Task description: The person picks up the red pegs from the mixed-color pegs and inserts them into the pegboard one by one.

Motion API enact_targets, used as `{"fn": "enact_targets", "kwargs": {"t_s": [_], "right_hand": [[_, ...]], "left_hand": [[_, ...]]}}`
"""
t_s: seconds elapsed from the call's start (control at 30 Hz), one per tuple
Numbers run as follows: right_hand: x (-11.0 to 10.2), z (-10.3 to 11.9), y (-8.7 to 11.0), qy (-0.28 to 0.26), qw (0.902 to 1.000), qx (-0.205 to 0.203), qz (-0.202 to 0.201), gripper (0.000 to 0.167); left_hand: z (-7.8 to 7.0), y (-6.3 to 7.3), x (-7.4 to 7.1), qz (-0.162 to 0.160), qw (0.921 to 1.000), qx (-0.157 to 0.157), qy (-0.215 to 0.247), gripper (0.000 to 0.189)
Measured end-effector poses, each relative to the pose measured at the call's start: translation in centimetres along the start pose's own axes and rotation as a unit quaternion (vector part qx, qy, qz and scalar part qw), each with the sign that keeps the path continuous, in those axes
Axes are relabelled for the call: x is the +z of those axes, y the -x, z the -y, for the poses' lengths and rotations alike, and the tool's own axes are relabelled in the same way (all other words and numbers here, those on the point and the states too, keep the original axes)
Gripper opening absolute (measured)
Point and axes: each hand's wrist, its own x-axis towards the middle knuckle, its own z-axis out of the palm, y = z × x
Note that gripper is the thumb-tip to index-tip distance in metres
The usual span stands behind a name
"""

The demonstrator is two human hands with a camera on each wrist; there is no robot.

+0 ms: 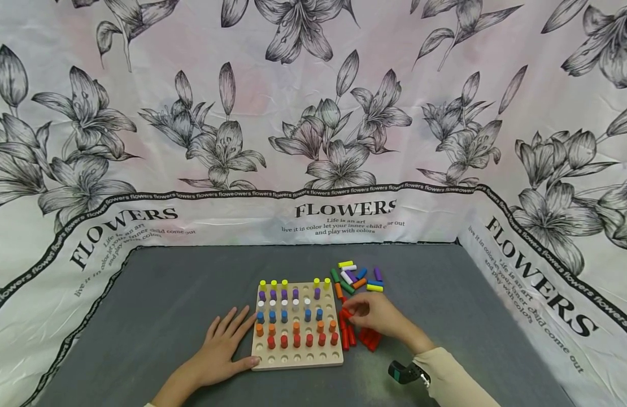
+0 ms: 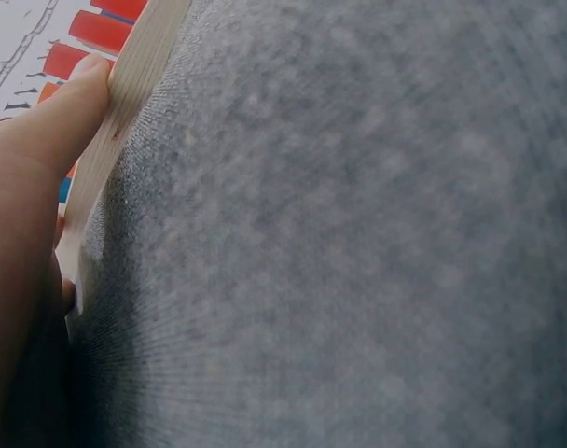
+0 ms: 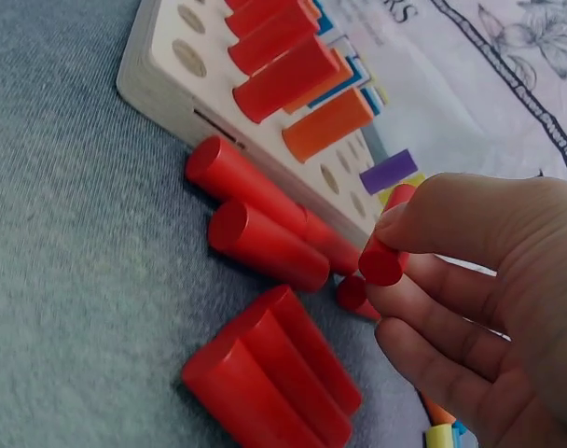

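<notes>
A wooden pegboard lies on the table with coloured pegs standing in rows, from yellow at the back to red at the front. My left hand rests spread at the board's left side; in the left wrist view its thumb touches the wooden edge beside red pegs. Right of the board, my right hand pinches a red peg between thumb and fingers, above the table. Below that hand lie several loose red pegs, some close along the board's side and others side by side.
Behind the right hand lies a loose pile of yellow, white, purple, blue, green and orange pegs. The grey table meets a flower-printed cloth at the back and sides. A dark wrist device sits by the right sleeve.
</notes>
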Motion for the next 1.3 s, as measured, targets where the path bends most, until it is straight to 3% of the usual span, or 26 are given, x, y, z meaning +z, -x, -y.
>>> {"fn": "enact_targets", "kwargs": {"t_s": [0.23, 0.4, 0.77, 1.1, 1.3], "right_hand": [[0.0, 1.5, 0.0, -0.004, 0.9998, 0.015, -0.008, 0.022], [0.2, 2.2, 0.0, -0.008, 0.9998, 0.003, -0.015, 0.021], [0.6, 3.4, -0.1, -0.036, 0.999, -0.013, -0.024, 0.023], [0.9, 4.8, -0.5, -0.066, 0.9971, -0.03, -0.022, 0.024], [1.3, 5.4, -0.9, -0.065, 0.9966, -0.046, -0.022, 0.024]], "left_hand": [[-0.2, 0.1, -0.2, 0.001, 1.0, 0.0, -0.002, 0.087], [-0.7, 0.1, -0.6, 0.011, 0.9999, -0.002, 0.002, 0.086], [0.5, -0.2, 0.7, -0.009, 0.9999, -0.001, -0.013, 0.088], [0.1, -0.1, 0.1, -0.01, 0.9998, 0.018, -0.007, 0.085], [-0.4, -0.1, -0.3, 0.001, 1.0, 0.007, 0.004, 0.085]]}}
